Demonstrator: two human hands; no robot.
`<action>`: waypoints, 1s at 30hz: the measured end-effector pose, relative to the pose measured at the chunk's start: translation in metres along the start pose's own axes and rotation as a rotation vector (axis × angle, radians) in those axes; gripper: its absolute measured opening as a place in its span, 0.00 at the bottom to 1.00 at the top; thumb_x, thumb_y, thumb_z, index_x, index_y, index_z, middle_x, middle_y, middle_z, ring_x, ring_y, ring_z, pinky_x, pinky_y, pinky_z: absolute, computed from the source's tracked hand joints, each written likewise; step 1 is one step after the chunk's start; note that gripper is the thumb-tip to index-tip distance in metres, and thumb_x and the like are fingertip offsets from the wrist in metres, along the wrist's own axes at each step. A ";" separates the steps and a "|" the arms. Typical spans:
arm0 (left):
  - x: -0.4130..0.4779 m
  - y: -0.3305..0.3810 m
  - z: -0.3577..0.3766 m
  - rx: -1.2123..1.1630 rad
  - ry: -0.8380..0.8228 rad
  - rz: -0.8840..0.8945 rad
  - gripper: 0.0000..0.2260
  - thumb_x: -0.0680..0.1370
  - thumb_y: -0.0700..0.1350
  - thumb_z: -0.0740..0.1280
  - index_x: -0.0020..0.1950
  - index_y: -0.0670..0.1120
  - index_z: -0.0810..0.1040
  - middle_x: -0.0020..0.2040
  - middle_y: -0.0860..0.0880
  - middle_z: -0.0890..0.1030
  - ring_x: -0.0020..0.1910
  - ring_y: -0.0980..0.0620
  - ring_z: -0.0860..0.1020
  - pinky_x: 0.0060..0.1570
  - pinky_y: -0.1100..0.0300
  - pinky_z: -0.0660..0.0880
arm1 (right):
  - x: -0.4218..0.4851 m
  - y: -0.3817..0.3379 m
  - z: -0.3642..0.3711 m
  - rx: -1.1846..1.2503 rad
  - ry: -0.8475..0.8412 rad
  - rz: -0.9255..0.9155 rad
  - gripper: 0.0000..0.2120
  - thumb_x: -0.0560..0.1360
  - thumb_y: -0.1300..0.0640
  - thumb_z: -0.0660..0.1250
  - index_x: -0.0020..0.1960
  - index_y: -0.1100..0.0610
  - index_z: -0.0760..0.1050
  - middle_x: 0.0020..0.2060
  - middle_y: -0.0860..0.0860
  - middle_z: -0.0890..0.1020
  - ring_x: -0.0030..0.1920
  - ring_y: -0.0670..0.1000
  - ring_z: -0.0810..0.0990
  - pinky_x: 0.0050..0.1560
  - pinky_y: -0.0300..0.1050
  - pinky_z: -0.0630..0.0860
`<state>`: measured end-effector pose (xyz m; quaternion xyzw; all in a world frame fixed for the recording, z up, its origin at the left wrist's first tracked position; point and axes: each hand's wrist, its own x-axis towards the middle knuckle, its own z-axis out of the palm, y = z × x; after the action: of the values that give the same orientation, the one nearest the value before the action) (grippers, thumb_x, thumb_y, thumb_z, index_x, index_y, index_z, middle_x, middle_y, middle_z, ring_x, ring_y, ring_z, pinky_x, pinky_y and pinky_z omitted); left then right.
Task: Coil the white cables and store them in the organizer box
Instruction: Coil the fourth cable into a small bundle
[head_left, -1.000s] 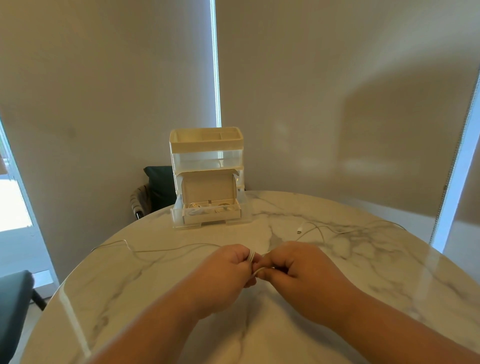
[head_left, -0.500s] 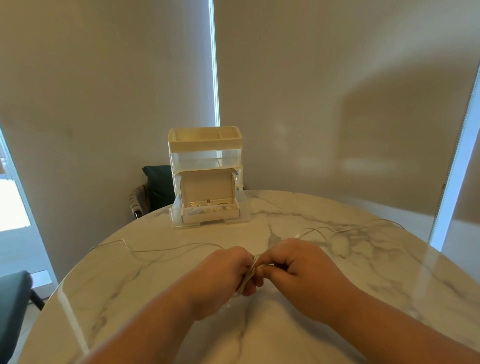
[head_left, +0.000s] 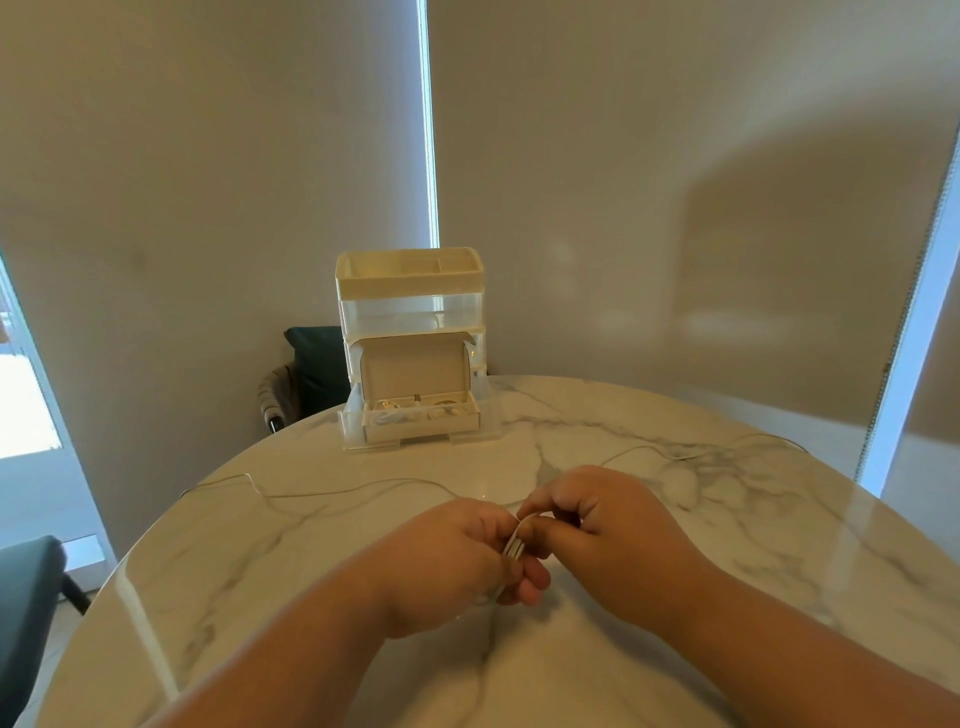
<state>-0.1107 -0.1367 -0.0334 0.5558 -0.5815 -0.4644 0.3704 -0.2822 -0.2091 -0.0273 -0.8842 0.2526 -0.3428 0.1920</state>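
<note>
Spanning the lower view, one round white marble-patterned table (head_left: 779, 545) carries everything. At its far edge stands one cream and clear plastic organizer box (head_left: 410, 291), straight ahead of both hands and well apart from them. Its bottom drawer is pulled open. Inside sits one small cardboard box (head_left: 415, 421), lid up, holding pale coiled items too small to count.

Two hands meet near the table's middle.
- The left hand (head_left: 447, 561) has its fingers curled round a small bundle of white cable loops (head_left: 514, 545).
- The right hand (head_left: 608, 525) pinches the bundle's upper end, touching the left.
- The bundle's long axis runs roughly toward and away from the person.

Two loose white strands are seen.
- The left strand (head_left: 337, 491) trails from the hands to the table's left rim.
- The right strand (head_left: 691, 454) lies just beyond the right hand, running right.

Whether these are two cables or the ends of one cannot be told.

Judged step: winding, part done. The next wrap likely draws slack sideways. Either hand is about equally near the box.
</note>
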 end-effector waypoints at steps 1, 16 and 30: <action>0.001 -0.001 -0.001 0.001 0.005 0.002 0.15 0.77 0.26 0.58 0.49 0.39 0.81 0.41 0.45 0.84 0.40 0.53 0.82 0.42 0.64 0.76 | 0.000 0.002 0.001 0.008 0.003 0.007 0.07 0.73 0.56 0.71 0.42 0.45 0.84 0.36 0.37 0.82 0.43 0.39 0.80 0.41 0.32 0.72; 0.003 -0.001 0.007 -0.008 0.065 0.038 0.13 0.70 0.33 0.60 0.48 0.43 0.80 0.39 0.49 0.82 0.37 0.55 0.78 0.42 0.62 0.75 | 0.005 0.018 -0.001 0.239 0.014 0.117 0.05 0.74 0.58 0.74 0.45 0.48 0.86 0.39 0.39 0.84 0.44 0.40 0.82 0.45 0.32 0.74; -0.001 0.013 0.018 -0.106 0.434 0.017 0.22 0.79 0.49 0.55 0.25 0.45 0.70 0.24 0.46 0.67 0.26 0.49 0.65 0.34 0.55 0.67 | 0.004 0.013 -0.001 0.343 -0.045 0.163 0.10 0.77 0.55 0.70 0.45 0.40 0.85 0.37 0.41 0.85 0.42 0.41 0.81 0.47 0.34 0.75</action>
<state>-0.1311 -0.1342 -0.0265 0.6176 -0.4674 -0.3608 0.5196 -0.2845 -0.2225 -0.0314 -0.8225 0.2568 -0.3442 0.3729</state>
